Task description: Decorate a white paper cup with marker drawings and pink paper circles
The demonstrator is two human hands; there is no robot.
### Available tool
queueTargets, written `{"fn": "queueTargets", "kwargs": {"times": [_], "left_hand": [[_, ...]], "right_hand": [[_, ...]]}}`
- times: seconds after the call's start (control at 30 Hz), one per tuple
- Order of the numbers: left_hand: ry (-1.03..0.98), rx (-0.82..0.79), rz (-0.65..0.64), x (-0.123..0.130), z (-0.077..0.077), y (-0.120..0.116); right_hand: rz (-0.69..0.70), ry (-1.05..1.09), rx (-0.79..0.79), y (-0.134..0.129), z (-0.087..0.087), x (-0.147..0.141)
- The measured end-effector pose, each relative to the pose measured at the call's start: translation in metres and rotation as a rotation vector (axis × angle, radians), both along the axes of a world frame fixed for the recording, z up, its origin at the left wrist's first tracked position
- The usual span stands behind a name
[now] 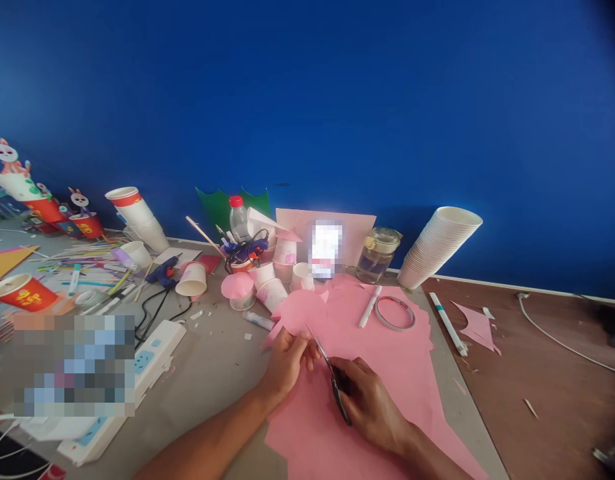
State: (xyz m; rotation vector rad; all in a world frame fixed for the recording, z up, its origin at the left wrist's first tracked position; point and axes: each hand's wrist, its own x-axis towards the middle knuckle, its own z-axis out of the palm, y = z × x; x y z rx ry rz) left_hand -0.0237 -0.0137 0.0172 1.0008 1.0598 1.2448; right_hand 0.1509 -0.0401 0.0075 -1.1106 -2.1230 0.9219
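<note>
My left hand (290, 363) pinches the lower edge of a rounded piece of pink paper (301, 311). In my right hand (370, 400) is a pair of scissors (336, 383) with black handles, its blades pointing up and left to the edge of that piece, close to my left fingers. Whether the blades are touching the paper I cannot tell. Under both hands lies a large sheet of pink paper (392, 420) with ragged edges. A white marker (370, 307) and a roll of tape (396, 313) rest on its far part.
Behind stand a lidded glass jar (377, 257), a tall leaning stack of paper cups (440, 247) and a bright blurred screen (326, 248). Several decorated cups (272, 293) crowd the back middle. A power strip (152, 360) and a glue gun (164, 270) with cables lie to the left.
</note>
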Motion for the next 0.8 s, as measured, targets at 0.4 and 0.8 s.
{"fn": "queueTargets", "kwargs": {"times": [0.4,0.8], "left_hand": [[-0.008,0.003,-0.009,0.0002,-0.0005,0.0019],[-0.023,0.015,-0.028,-0.0003,-0.0029,0.0018]], "right_hand": [[-0.035,0.086,-0.129,0.0008,-0.0041,0.0005],[-0.043,0.071,-0.141,0.0006,-0.0063,0.0017]]}}
